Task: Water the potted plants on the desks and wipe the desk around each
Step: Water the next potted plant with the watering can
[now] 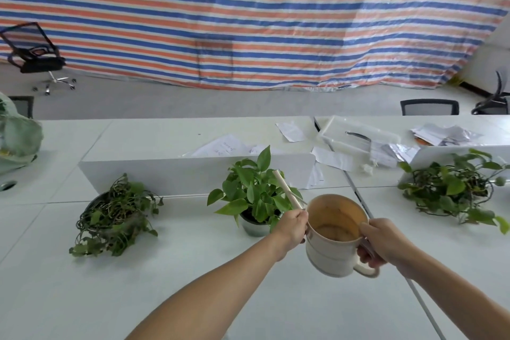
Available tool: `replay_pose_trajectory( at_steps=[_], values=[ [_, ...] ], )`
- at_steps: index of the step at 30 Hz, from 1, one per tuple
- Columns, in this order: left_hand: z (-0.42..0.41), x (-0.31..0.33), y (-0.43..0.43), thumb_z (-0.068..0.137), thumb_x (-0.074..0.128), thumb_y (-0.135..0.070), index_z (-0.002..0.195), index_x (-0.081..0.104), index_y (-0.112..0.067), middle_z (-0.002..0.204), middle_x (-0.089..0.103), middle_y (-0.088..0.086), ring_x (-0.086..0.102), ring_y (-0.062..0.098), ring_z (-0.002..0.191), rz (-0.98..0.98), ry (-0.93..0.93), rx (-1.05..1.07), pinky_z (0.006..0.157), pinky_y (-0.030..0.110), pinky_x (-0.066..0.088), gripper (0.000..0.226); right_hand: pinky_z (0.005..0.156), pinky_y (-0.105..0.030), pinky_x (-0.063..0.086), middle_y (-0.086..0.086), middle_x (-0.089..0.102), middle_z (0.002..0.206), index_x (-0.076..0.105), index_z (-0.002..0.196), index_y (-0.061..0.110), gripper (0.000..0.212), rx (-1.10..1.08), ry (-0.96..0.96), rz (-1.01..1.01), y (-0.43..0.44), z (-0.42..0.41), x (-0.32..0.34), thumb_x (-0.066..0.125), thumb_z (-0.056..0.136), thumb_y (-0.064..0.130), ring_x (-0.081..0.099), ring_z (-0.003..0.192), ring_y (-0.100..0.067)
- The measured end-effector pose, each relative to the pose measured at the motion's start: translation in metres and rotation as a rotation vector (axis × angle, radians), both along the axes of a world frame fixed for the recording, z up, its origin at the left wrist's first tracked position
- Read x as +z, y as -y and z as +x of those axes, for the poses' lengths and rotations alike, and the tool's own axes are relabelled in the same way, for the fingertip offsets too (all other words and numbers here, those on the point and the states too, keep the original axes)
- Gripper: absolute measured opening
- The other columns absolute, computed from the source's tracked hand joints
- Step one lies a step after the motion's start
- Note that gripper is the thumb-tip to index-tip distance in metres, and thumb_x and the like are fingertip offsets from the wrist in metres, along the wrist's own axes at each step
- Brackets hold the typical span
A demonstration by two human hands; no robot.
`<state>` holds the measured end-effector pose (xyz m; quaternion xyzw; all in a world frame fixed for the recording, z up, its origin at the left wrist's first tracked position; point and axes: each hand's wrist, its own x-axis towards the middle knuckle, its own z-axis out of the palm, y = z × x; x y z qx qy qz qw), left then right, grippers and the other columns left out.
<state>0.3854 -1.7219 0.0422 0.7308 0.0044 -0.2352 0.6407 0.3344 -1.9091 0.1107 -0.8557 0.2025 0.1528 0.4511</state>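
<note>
Beige plastic fills both grips: my right grip (380, 243) is curled round the loop handle of the watering can (331, 248), and my left grip (294, 225) pinches the foot of its long thin spout (287, 190), just beside the can's rim. The can hangs above the white surface (165, 284), tilted so its open mouth faces me. Its inside looks tan, and I cannot tell how much water lies in it.

The spout slants up and to the left, its tip among the top leaves of the middle pothos (248, 193). That plant stands upright in a small grey pot (255, 226) just left of my left grip, and its leaves crowd round the spout.

Further left, well apart, a wilted plant (116, 218) sprawls from a dark pot (96, 201), its stems trailing onto the surface. On the right a third trailing plant (452, 193) spreads wide, its pot hidden under the leaves.

A low white divider (179, 171) stands right behind the left and middle plants and walls them off from the far half of the surface. Loose papers (223, 146) and a clear plastic box (356, 132) lie scattered there. A green bag (19, 138) sits at the far left edge.

Beyond the surface, a chair back (429, 107) shows on the far side. A black office chair (36, 55) stands on the grey floor before a tarp (248, 22) striped orange, blue and white.
</note>
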Motion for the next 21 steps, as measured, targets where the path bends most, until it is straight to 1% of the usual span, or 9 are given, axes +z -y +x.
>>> replay_pose_trajectory(
  at_steps=[2,6,10,13,17,21],
  values=[
    [0.006,-0.001,-0.004,0.101,0.033,-0.029,0.092,0.053,-0.013,0.085,0.051,0.005,0.05,0.021,0.081,-0.007,-0.003,-0.006,0.071,0.031,0.046,0.027,0.046,-0.028,0.039,-0.017,0.058,0.056,0.054,0.08,-0.001,0.021,-0.008,-0.005,-0.003,-0.005,0.006,0.001,0.04,0.094,0.004,0.052,0.05,-0.027],
    [0.015,-0.002,-0.012,0.102,0.032,-0.027,0.095,0.052,-0.013,0.081,0.049,0.0,0.049,0.021,0.084,-0.015,-0.004,0.01,0.067,0.027,0.045,0.025,0.047,-0.029,0.041,-0.016,0.06,0.057,0.055,0.081,-0.001,0.023,0.011,-0.018,-0.018,-0.014,0.014,0.004,0.039,0.096,0.006,0.053,0.051,-0.027],
    [0.018,-0.007,-0.018,0.102,0.033,-0.028,0.095,0.053,-0.013,0.087,0.049,0.005,0.048,0.021,0.083,-0.013,-0.003,0.016,0.069,0.03,0.045,0.026,0.047,-0.029,0.041,-0.016,0.06,0.056,0.055,0.08,0.0,0.024,0.029,-0.026,-0.033,-0.021,0.017,0.005,0.039,0.096,0.005,0.053,0.052,-0.026],
    [0.016,-0.01,-0.02,0.102,0.033,-0.028,0.095,0.053,-0.013,0.086,0.048,0.005,0.048,0.021,0.082,-0.028,-0.005,0.022,0.067,0.029,0.045,0.026,0.047,-0.029,0.04,-0.016,0.06,0.057,0.055,0.08,0.0,0.024,0.038,-0.033,-0.043,-0.023,0.017,0.006,0.039,0.096,0.006,0.052,0.052,-0.027],
    [0.01,-0.013,-0.019,0.102,0.032,-0.027,0.094,0.054,-0.013,0.091,0.05,0.008,0.049,0.021,0.082,-0.036,-0.008,0.009,0.067,0.027,0.047,0.027,0.047,-0.029,0.038,-0.017,0.059,0.056,0.053,0.079,0.001,0.023,0.039,-0.042,-0.046,-0.021,0.013,0.006,0.038,0.095,0.005,0.051,0.052,-0.027],
    [0.002,-0.016,-0.014,0.101,0.033,-0.026,0.092,0.055,-0.012,0.09,0.053,0.005,0.052,0.019,0.082,-0.032,-0.011,0.013,0.067,0.026,0.048,0.028,0.045,-0.028,0.038,-0.017,0.059,0.056,0.053,0.08,0.0,0.024,0.036,-0.056,-0.049,-0.016,0.005,0.004,0.038,0.096,0.005,0.051,0.052,-0.027]
  ],
)
